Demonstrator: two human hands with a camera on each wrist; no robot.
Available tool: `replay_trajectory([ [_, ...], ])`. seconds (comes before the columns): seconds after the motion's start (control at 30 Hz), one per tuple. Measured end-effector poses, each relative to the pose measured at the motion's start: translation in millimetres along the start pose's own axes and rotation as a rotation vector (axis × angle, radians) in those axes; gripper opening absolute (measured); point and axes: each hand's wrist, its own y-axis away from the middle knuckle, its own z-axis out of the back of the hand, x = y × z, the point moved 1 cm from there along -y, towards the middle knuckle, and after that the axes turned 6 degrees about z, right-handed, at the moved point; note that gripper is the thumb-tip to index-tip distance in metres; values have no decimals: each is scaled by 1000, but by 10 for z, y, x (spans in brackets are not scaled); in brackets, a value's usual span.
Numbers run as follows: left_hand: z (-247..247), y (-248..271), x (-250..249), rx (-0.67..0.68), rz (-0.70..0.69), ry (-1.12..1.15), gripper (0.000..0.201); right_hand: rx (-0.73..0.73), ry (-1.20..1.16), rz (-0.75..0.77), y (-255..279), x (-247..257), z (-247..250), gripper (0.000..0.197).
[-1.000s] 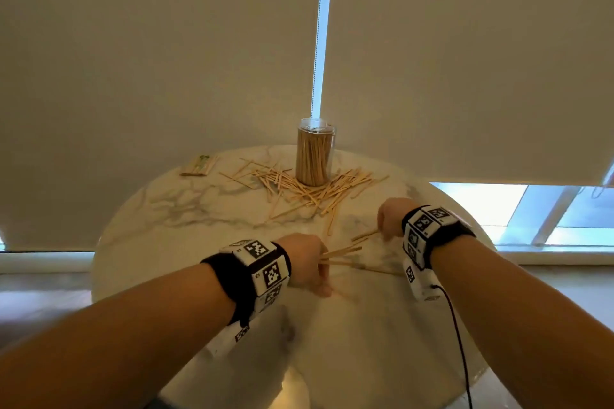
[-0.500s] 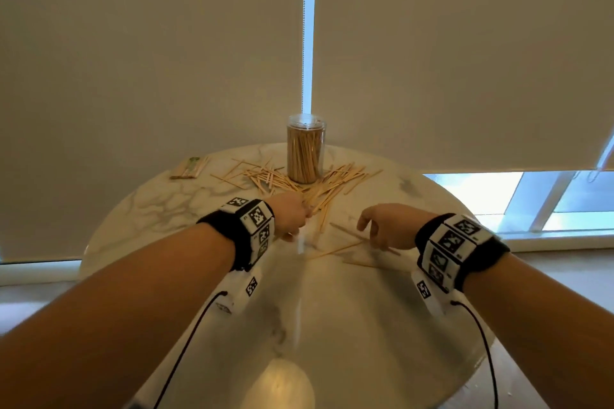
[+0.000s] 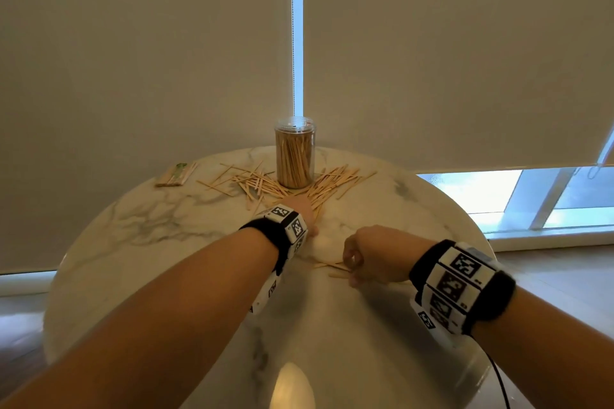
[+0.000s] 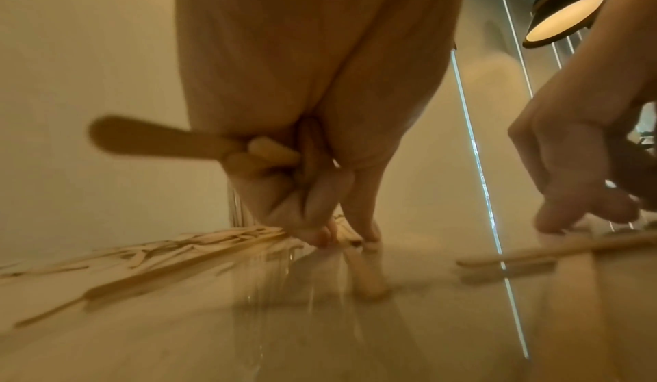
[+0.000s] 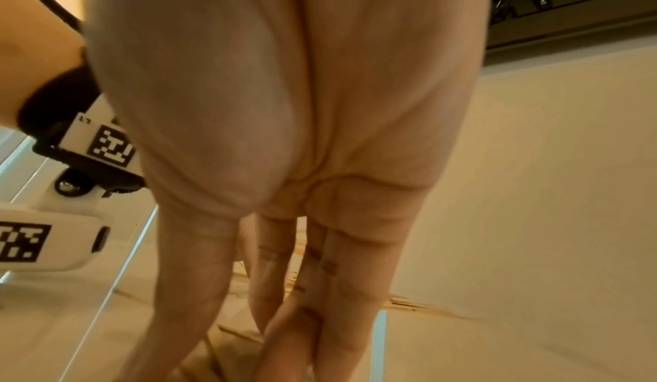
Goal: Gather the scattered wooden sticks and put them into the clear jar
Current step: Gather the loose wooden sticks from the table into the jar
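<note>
The clear jar (image 3: 295, 156), packed with upright wooden sticks, stands at the far side of the round marble table (image 3: 133, 242). Scattered sticks (image 3: 335, 183) fan out around its base. My left hand (image 3: 304, 209) reaches into the sticks just in front of the jar. In the left wrist view its curled fingers grip a few sticks (image 4: 167, 142) against the palm while the fingertips (image 4: 369, 235) touch the table. My right hand (image 3: 352, 267) is nearer to me, thumb and fingers closing on loose sticks (image 3: 332, 266) lying on the table; its fingers (image 5: 341, 289) point down.
A small bundle of sticks (image 3: 176, 174) lies at the far left of the table. Roller blinds hang close behind the jar. A lamp's reflection (image 3: 289, 385) shines on the near tabletop. A cable (image 3: 498, 378) hangs from my right wrist.
My left hand has carried its sticks forward from the table's middle to the pile in front of the jar. My right hand has drawn back onto the loose sticks near it.
</note>
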Motion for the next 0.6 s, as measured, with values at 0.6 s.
replay_trajectory([
  [0.6, -18, 352, 240, 100, -88, -241, 38, -22, 179, 24, 49, 216, 22, 24],
])
